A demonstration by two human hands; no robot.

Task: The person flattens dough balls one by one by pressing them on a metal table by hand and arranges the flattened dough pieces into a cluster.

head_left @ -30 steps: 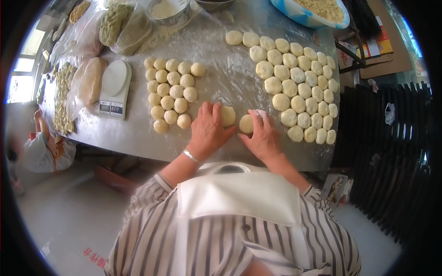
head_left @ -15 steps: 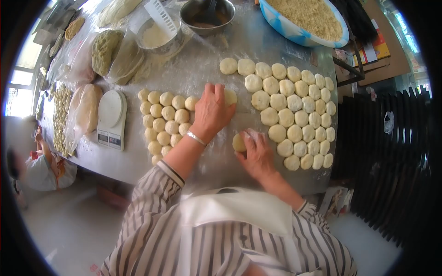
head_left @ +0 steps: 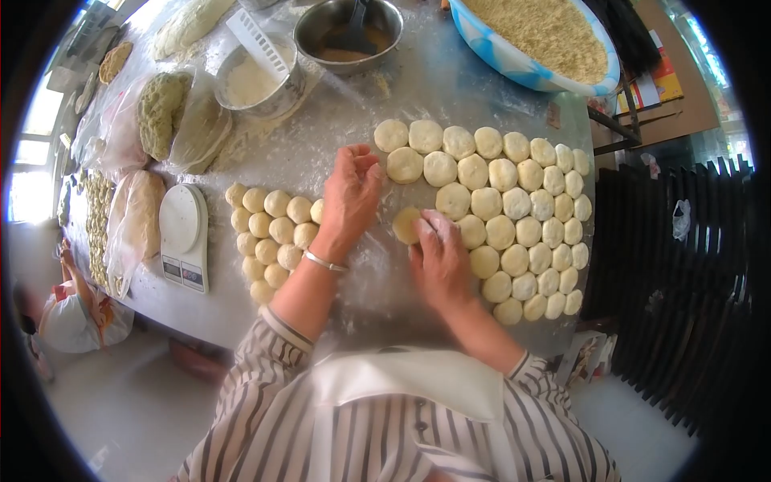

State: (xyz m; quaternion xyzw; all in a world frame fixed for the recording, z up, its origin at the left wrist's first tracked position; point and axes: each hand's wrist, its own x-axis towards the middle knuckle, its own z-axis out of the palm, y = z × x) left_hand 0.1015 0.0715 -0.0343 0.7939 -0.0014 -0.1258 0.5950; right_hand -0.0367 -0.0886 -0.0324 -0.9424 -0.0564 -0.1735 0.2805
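Observation:
My right hand (head_left: 442, 255) grips a flattened dough round (head_left: 406, 226) by its right side, just left of the rows of flattened rounds (head_left: 500, 232). My left hand (head_left: 352, 197) is over the table between the two dough groups, its fingers loosely bent and slightly apart, with nothing visible in them. A dough round (head_left: 405, 165) at the left end of the second row lies a little right of my left fingertips. Smaller, rounder dough balls (head_left: 281, 230) sit in a cluster to the left; my left wrist and forearm hide part of it.
A white kitchen scale (head_left: 183, 233) and bagged dough (head_left: 135, 217) stand left. At the back are a flour pot (head_left: 261, 96) with a slotted white scoop (head_left: 255, 44), a steel bowl (head_left: 309, 56) and a blue-white basin (head_left: 514, 71) of crumbly filling. Black trays (head_left: 666, 265) stack at right.
My left hand has let go of a dough round at the second row's left end and moved left. My right hand has carried its round up toward the rows. The view has shifted slightly.

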